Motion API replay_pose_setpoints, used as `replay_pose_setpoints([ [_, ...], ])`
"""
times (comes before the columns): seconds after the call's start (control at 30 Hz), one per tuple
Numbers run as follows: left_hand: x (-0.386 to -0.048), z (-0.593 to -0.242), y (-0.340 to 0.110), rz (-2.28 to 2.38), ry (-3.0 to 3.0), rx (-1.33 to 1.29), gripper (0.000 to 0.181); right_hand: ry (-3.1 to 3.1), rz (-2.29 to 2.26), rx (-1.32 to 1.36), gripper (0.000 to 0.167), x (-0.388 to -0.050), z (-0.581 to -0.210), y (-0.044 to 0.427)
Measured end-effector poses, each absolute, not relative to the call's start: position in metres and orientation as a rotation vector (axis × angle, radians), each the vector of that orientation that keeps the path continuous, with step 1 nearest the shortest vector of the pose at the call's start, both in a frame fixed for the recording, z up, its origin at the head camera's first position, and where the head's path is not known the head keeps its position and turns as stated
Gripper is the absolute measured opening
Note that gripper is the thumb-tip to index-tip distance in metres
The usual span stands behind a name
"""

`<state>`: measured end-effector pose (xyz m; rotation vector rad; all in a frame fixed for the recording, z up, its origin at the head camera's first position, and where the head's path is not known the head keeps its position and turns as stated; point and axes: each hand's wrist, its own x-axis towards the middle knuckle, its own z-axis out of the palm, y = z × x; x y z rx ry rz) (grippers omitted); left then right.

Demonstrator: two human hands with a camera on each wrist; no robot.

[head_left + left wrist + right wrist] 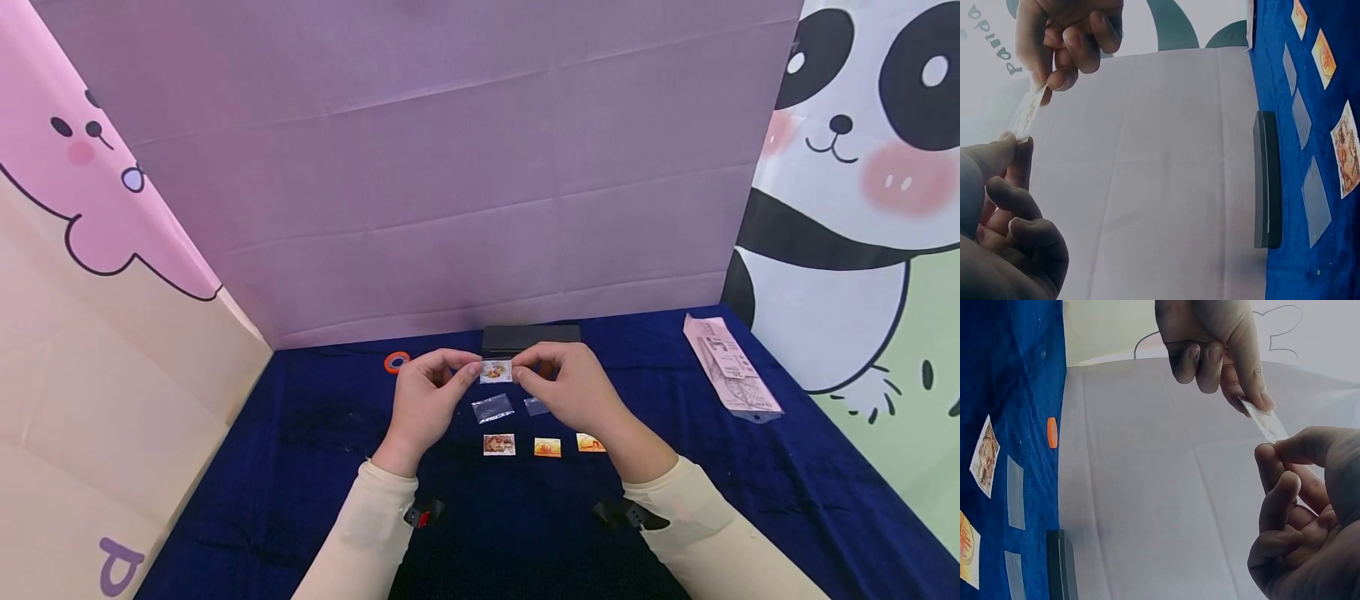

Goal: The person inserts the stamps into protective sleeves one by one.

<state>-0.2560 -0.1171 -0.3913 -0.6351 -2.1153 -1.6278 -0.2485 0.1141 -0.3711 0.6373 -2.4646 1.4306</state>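
Note:
Raised above the cloth is a small white-bordered postage stamp (496, 371) with a coloured picture; a shiny edge suggests a clear sleeve round it, though I cannot tell. My left hand (429, 398) pinches its left edge between thumb and forefinger. At the opposite edge, the thumb and forefinger of my right hand (576, 398) pinch it too. Below lie clear plastic sleeves (492, 408), one partly hidden by the right hand; the left wrist view shows three. Nearer me are a brown picture stamp (498, 444), a yellow stamp (547, 447) and another yellow stamp (590, 442) beside the right wrist.
A flat dark case (531, 337) lies at the back of the blue cloth (315, 467), behind the hands. An orange ring-shaped object (396, 362) is left of it. Toward the right rests a pink printed packet (731, 367). Fabric walls (450, 167) close off the back and sides.

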Motion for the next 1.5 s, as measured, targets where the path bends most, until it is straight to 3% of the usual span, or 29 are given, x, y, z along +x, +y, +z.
replay_pose_setpoints([
  [0.87, -0.251, -0.384, -0.115, -1.607, -2.143, -0.659, 0.010, -2.454, 1.463, 0.647, 0.009, -0.247, -0.368, 0.116],
  [1.5, -0.269, -0.388, -0.142, -1.489, -2.179, -0.558, 0.010, -2.493, 1.451, 0.591, 0.008, -0.254, -0.372, 0.119],
])
